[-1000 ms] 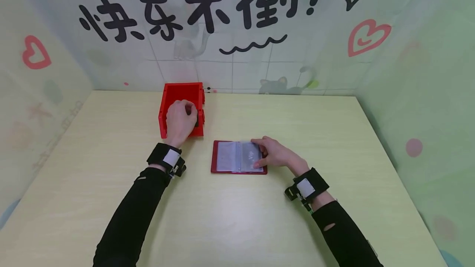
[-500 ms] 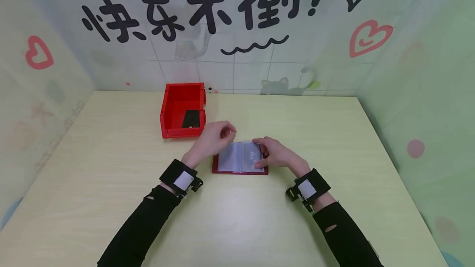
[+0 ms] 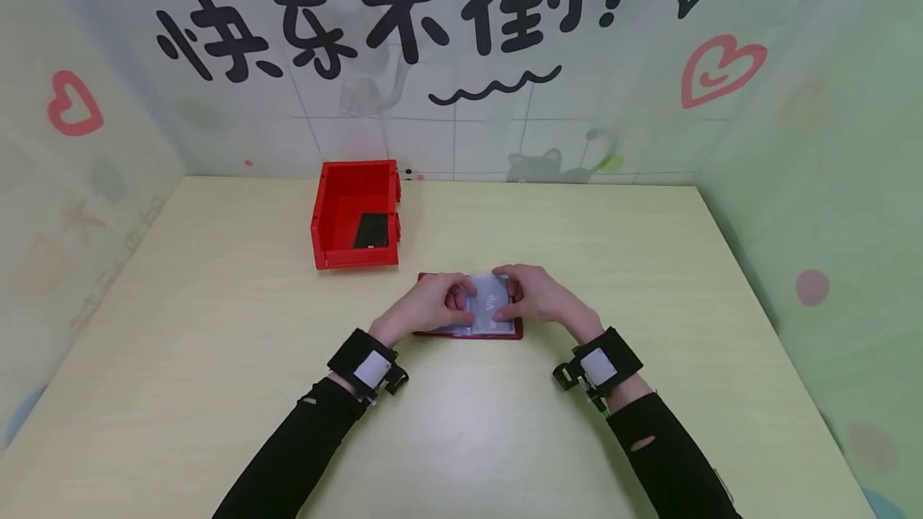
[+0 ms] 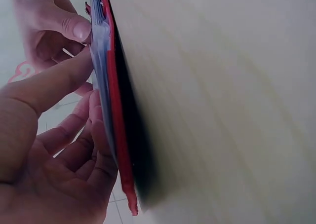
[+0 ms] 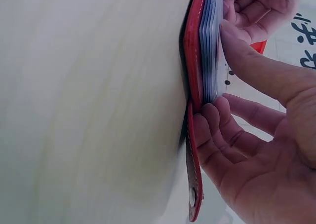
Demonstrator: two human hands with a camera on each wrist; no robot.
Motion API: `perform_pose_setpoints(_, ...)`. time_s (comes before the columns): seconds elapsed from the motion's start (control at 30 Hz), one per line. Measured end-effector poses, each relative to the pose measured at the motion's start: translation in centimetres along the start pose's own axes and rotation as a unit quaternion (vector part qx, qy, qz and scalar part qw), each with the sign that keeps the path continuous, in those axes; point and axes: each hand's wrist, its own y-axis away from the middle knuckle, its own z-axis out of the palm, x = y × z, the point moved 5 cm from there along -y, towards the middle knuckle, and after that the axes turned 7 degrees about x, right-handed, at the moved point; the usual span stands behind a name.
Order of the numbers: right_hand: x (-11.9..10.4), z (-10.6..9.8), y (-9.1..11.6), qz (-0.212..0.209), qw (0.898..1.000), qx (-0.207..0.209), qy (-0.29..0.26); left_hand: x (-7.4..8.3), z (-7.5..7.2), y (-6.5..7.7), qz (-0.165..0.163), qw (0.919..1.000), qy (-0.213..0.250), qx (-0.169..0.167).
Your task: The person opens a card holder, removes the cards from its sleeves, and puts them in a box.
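A red card holder [image 3: 515, 331] lies spread on the table with its clear plastic sleeves [image 3: 490, 303] facing up. From the left my left hand [image 3: 433, 303] reaches over it, thumb and fingertips a little apart at the middle of the sleeves. Whether a sleeve or anything else is pinched there, I cannot tell. At the right edge my right hand [image 3: 544, 299] holds the holder, thumb on top and fingers at its side. In the right wrist view the layered sleeves [image 5: 210, 41] show edge-on, and a red strap with a snap [image 5: 192, 174] sticks out.
Behind the holder, to the left, a red bin [image 3: 346, 183] stands on the table [image 3: 216, 303]. A flat dark thing [image 3: 372, 231] lies inside the bin at its front right. A printed backdrop [image 3: 288, 126] rises at the table's back edge.
My left hand has come out of the red bin, moved right and down, and now touches the card holder's sleeves. My right hand has stayed at the holder's right edge.
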Motion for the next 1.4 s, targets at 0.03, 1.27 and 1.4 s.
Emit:
perform_pose_setpoints(0.03, 0.1, 0.0, 0.0, 0.002, 1.0, 0.006, -0.003, -0.1, 0.0, 0.0, -0.004, 1.0, 0.002, -0.001)
perform_pose_setpoints(1.27, -0.9, 1.3, -1.5, -0.001, 0.996, 0.011, -0.085, -1.2, -0.2, 0.2, -0.11, 0.9866, 0.12, 0.012)
perform_pose_setpoints(1.4, -1.4, 1.5, -1.5, 0.0, 0.998, 0.015, -0.066, -1.4, -0.3, 0.3, -0.115, 0.986, 0.12, 0.019)
